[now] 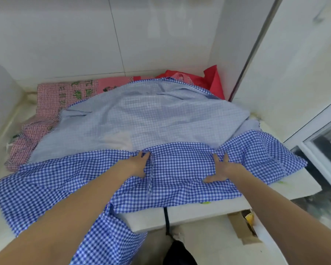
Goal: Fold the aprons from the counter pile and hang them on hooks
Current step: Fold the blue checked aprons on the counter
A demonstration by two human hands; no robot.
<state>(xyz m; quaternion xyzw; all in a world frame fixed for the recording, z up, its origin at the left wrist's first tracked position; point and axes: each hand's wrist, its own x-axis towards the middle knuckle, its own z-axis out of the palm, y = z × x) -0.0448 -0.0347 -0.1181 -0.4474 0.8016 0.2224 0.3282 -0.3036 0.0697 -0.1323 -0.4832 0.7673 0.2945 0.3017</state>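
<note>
A blue-and-white checked apron (172, 119) lies spread over the white counter (208, 209), its pale inner side up at the back and a darker folded band across the front. My left hand (137, 165) rests flat on that band near its upper edge, beside a thin blue strap (151, 175). A little to the right, my right hand (221, 168) presses on the same band with fingers spread. Part of the apron hangs over the counter's front edge at the lower left.
A red-and-white checked apron (52, 104) with green print lies at the back left. A red bag (208, 79) sits in the back right corner. White tiled walls enclose the counter. A window frame (313, 150) stands to the right, a cardboard box (241, 228) below the counter edge.
</note>
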